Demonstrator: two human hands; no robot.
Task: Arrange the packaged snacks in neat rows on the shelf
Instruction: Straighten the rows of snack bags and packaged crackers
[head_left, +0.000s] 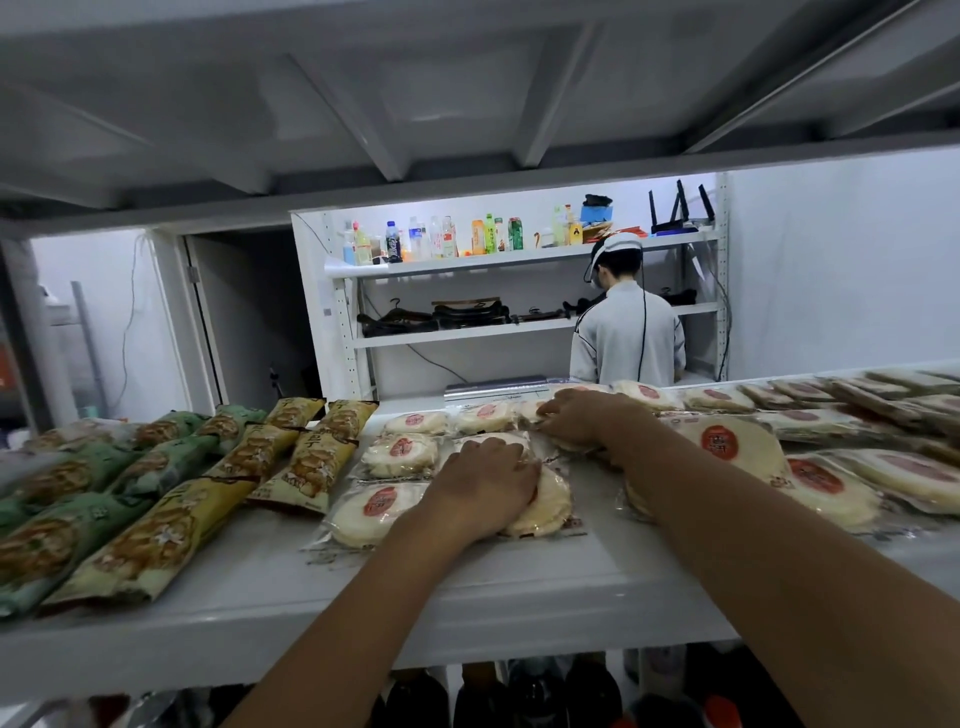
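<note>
While green snack packs (78, 478) and yellow snack packs (306, 462) lie in slanted rows at the left of the shelf (467, 587), round cracker packs (400, 454) fill its middle. The left hand (485, 486) rests palm-down, fingers nearly flat, on one front cracker pack (545, 506). The right hand (584, 421) bends its fingers onto packs farther back; I cannot tell whether it grips. More loose cracker packs (737, 441) overlap to the right.

walls: white (831, 270) | rack (524, 325): white, lit, bottles (415, 240) on top, router (675, 213) | person (626, 332): facing it | doorway (249, 312): dark
</note>
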